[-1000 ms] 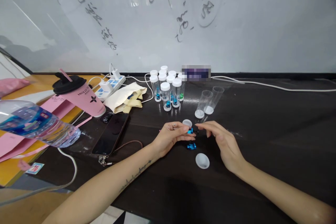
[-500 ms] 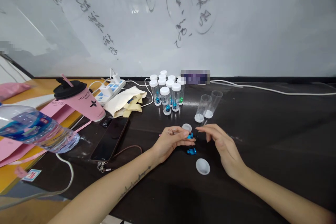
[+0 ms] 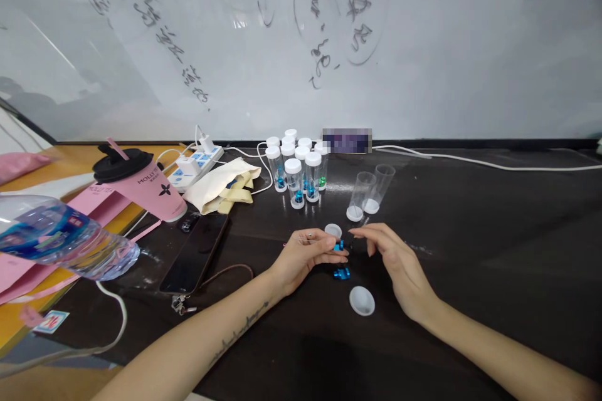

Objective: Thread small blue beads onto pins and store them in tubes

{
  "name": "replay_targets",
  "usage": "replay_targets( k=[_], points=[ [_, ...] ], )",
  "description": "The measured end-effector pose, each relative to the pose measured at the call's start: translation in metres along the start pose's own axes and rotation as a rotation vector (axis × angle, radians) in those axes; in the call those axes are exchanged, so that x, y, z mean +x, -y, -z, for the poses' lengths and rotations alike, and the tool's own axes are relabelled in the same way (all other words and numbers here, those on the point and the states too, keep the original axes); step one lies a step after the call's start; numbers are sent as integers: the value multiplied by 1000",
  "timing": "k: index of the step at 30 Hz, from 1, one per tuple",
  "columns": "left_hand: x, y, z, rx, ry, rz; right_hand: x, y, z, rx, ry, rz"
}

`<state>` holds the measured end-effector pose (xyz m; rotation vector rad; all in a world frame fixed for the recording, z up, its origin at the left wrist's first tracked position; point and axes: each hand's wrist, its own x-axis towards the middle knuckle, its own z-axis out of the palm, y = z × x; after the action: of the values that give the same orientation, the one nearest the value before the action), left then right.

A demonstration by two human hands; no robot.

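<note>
My left hand (image 3: 308, 257) is closed, thumb and fingers pinching a small shiny blue part (image 3: 338, 245) with a thin pale strand behind it. To its right, my right hand (image 3: 392, 260) has its fingers stretched out, the index fingertip close to the blue part and the thumb apart. Whether that fingertip touches anything is too small to tell. Below my left fingertips another blue part (image 3: 342, 273) lies on the dark table. A white round cap (image 3: 362, 301) rests nearer me, and a second white cap (image 3: 333, 230) sits just behind my left hand.
Two clear tubes (image 3: 362, 191) with white bottoms stand behind my right hand. Several white-capped tubes (image 3: 293, 185) holding blue or green parts cluster farther back. Leftward are a phone (image 3: 195, 254), cloth pouch (image 3: 219, 185), power strip (image 3: 207, 160), pink cup (image 3: 157, 191) and water bottle (image 3: 84, 244).
The view has shifted slightly, so everything sits a little lower and left. Both hands keep nearly the same pose, with the blue part still in my left fingers.
</note>
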<state>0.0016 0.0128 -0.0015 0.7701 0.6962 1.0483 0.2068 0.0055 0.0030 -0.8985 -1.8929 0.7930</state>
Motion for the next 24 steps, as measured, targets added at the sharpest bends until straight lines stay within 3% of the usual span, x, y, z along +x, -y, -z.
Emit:
replay_targets(
  k=[24],
  points=[
    [-1, 1, 0, 5, -4, 3, 0, 0, -1, -62, 37, 20]
  ],
)
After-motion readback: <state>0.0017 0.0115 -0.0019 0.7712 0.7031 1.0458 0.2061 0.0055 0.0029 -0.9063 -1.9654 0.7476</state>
